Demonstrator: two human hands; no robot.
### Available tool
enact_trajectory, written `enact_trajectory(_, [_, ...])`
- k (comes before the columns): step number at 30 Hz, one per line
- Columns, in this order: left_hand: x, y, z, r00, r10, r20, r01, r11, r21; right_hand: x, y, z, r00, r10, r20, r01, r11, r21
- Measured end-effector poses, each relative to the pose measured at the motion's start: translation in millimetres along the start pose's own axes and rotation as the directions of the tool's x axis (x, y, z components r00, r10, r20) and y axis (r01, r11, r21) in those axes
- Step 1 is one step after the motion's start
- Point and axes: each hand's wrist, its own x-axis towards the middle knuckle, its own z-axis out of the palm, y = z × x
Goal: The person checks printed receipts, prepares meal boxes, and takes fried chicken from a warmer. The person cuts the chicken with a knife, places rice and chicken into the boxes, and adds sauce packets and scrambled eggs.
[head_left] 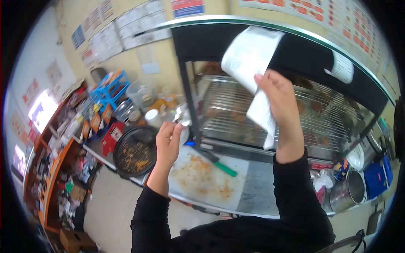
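Observation:
A long white printed paper slip (249,55) hangs from the black top panel of a glass display case and curls downward. My right hand (278,95) pinches it partway along, and its loose end dangles below the fingers. My left hand (168,141) is raised over the counter with its fingers pressed together; a small pale, shiny bit shows at the fingertips, too small to name. Below and between my hands, a green-handled knife (225,168) lies on a white cutting board (179,185) strewn with brown crumbs.
Wire racks (236,118) with food sit inside the case. A dark round pan (135,152) of crumbs, a white-lidded jar (152,117) and a blue basket (110,90) stand left. Another slip (341,69), a metal pot (346,194) and a blue box (376,179) are at right.

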Motion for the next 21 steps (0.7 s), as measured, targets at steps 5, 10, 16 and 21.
enact_trajectory(5, [-36,-4,-157,0.991,0.069,0.118,0.010,0.825,-0.565,-72,20,172,0.795,0.178,0.580,-0.343,0.921,0.187])
enact_trajectory(10, [-106,-26,-320,0.956,-0.273,0.108,0.293,0.856,-0.425,-129,38,357,0.342,0.229,0.911,-0.696,0.714,0.082])
enact_trajectory(16, [-166,-94,-457,0.801,-0.571,-0.178,0.355,0.694,-0.626,-177,41,543,0.336,0.267,0.903,-0.843,0.513,0.162])
enact_trajectory(21, [-177,-147,-530,0.730,-0.637,-0.247,0.396,0.689,-0.607,-174,94,619,0.555,0.292,0.779,-0.761,0.556,0.334])
